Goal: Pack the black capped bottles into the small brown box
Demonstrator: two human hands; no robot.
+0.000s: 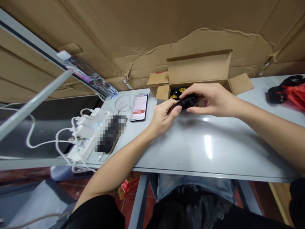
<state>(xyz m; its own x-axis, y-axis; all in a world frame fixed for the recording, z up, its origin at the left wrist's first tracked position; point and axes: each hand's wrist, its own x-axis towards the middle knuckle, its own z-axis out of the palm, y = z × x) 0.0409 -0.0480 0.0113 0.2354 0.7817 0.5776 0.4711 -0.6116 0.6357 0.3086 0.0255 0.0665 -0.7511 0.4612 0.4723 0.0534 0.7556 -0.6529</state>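
Note:
My left hand [164,117] and my right hand [215,99] are closed on the same black cylindrical part [187,102], one at each end. They hold it tilted just above the table, at the front of an open cardboard box [200,70]. My left thumb and fingers pinch its left end, and my right fingers curl over its right end. Inside the box, several black parts with gold-coloured rings [175,93] show at the left. My hands hide much of the box's front and the rest of its contents.
A phone [142,108] and a dark device [111,133] lie left of my hands, near a power strip with white plugs and cables [83,140]. A water bottle [90,74] leans by the metal frame. Black items [276,94] and a red bag [295,95] are at the right.

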